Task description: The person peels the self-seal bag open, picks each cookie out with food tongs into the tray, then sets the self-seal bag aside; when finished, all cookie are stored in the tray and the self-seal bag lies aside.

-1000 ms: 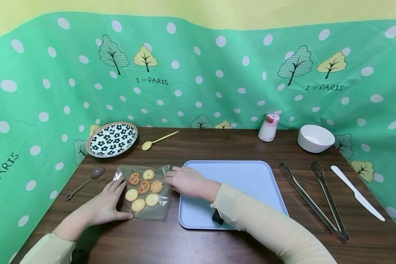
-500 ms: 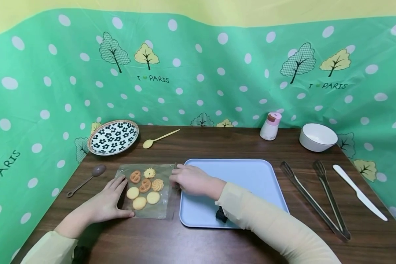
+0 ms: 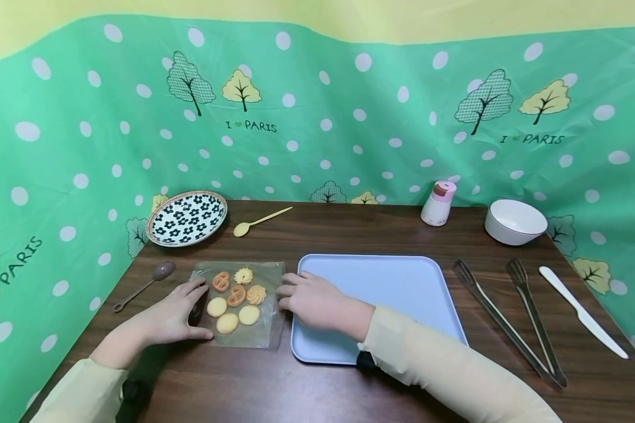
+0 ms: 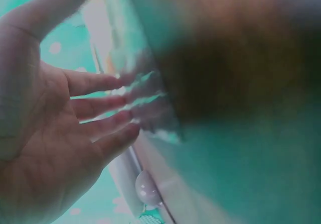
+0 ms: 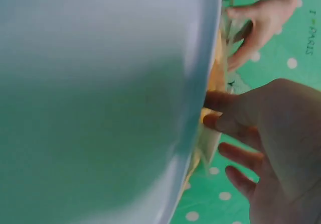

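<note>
A clear bag (image 3: 250,338) of cookies and pretzels lies flat on the table, left of the blue tray (image 3: 370,282). My left hand (image 3: 171,314) rests at the bag's left edge, thumb along its front corner. In the left wrist view the fingers of that hand (image 4: 60,113) are straight, the tips against the shiny plastic. My right hand (image 3: 320,302) is at the bag's right edge, its wrist over the tray. Seen from the right wrist, this hand (image 5: 276,138) has spread, slightly bent fingers beside the tray's rim; I see nothing gripped.
A flower-patterned plate (image 3: 187,218), a yellow spoon (image 3: 261,222), a pink-capped bottle (image 3: 438,204) and a white bowl (image 3: 514,223) stand along the back. The brown spoon (image 3: 145,286) lies left of the bag. Tongs (image 3: 503,320) and a white knife (image 3: 582,311) lie on the right.
The bag's right edge has been drawn out to the right and lies flatter. My right hand has moved slightly right, its fingers loosened. The left hand stays at the left edge.
</note>
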`<state>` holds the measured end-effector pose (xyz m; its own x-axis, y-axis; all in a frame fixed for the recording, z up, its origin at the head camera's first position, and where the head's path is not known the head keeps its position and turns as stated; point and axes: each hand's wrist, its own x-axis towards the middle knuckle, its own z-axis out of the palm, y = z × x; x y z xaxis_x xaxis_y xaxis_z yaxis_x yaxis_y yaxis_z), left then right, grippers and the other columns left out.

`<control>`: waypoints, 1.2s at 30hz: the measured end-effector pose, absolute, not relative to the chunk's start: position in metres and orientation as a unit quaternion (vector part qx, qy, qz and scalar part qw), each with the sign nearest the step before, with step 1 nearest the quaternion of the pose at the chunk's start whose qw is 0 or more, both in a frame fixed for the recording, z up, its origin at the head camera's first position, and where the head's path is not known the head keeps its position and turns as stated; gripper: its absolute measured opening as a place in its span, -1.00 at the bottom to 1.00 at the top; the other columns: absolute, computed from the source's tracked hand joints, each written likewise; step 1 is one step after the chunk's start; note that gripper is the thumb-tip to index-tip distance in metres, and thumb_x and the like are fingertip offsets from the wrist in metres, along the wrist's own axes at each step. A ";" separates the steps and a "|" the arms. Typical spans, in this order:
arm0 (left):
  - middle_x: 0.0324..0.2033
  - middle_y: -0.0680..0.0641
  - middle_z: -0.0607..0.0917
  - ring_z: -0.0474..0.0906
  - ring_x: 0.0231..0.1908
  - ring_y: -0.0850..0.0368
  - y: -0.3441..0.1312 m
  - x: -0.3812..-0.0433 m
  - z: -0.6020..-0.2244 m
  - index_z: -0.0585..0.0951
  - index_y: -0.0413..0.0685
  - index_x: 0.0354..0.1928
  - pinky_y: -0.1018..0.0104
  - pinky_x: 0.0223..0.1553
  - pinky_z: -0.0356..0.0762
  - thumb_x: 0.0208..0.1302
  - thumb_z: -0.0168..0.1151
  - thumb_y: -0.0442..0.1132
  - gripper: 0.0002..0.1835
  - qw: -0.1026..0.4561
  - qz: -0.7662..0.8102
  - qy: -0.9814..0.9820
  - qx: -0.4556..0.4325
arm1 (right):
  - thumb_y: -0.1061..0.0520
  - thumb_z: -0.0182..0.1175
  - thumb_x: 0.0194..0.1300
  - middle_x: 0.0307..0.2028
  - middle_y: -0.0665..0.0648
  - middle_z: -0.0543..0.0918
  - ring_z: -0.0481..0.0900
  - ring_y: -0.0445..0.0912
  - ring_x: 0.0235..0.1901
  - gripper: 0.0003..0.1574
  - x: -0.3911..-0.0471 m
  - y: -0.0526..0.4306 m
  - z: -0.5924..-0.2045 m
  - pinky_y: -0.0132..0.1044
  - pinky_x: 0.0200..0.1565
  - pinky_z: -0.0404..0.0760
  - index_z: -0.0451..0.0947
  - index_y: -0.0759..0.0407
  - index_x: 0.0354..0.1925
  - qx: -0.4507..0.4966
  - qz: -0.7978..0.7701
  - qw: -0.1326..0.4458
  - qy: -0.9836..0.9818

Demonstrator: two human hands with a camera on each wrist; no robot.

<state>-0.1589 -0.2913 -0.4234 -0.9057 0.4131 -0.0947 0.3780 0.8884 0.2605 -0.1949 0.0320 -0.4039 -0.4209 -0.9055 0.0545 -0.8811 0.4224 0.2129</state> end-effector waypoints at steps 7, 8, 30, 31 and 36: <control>0.16 -0.22 0.45 0.37 0.17 -0.22 -0.303 -0.177 -0.421 0.45 -0.17 0.20 -0.11 0.10 0.39 -0.08 0.48 0.00 -0.22 0.059 0.153 0.958 0.235 | 0.21 0.05 0.27 0.18 -0.03 0.53 0.45 -0.11 0.19 -0.49 -0.187 0.036 -0.403 -0.19 0.13 0.46 0.50 -0.15 0.15 0.519 -0.080 0.001 -0.851; 0.15 -0.19 0.46 0.39 0.16 -0.18 -0.305 -0.179 -0.422 0.46 -0.15 0.19 -0.09 0.09 0.41 -0.08 0.49 -0.02 -0.24 0.055 0.158 0.956 0.241 | 0.21 0.05 0.27 0.20 -0.02 0.50 0.44 -0.11 0.21 -0.47 -0.187 0.037 -0.402 -0.18 0.16 0.44 0.48 -0.15 0.18 0.518 -0.081 -0.008 -0.852; -0.22 0.10 0.68 0.60 -0.13 0.08 -0.310 -0.189 -0.438 0.75 0.12 -0.30 0.12 -0.08 0.52 -0.13 0.53 -0.13 -0.74 -0.031 0.229 0.948 0.221 | 0.22 0.11 0.25 0.26 -0.01 0.44 0.36 -0.13 0.27 -0.42 -0.191 0.039 -0.404 -0.17 0.10 0.49 0.43 -0.13 0.23 0.510 -0.045 -0.050 -0.858; -0.22 0.10 0.68 0.60 -0.14 0.08 -0.309 -0.189 -0.438 0.75 0.13 -0.33 0.11 -0.07 0.52 -0.12 0.52 -0.13 -0.77 -0.033 0.230 0.948 0.217 | 0.22 0.10 0.25 0.26 0.00 0.44 0.37 -0.13 0.26 -0.42 -0.191 0.039 -0.404 -0.16 0.10 0.50 0.43 -0.13 0.23 0.510 -0.044 -0.050 -0.858; -0.25 0.06 0.69 0.62 -0.17 0.07 -0.305 -0.188 -0.437 0.73 0.18 -0.42 0.10 -0.09 0.52 -0.08 0.49 -0.17 -0.87 -0.046 0.230 0.951 0.202 | 0.20 0.06 0.30 0.26 0.00 0.44 0.37 -0.13 0.26 -0.47 -0.190 0.039 -0.405 -0.15 0.08 0.51 0.45 -0.12 0.22 0.511 -0.037 -0.050 -0.858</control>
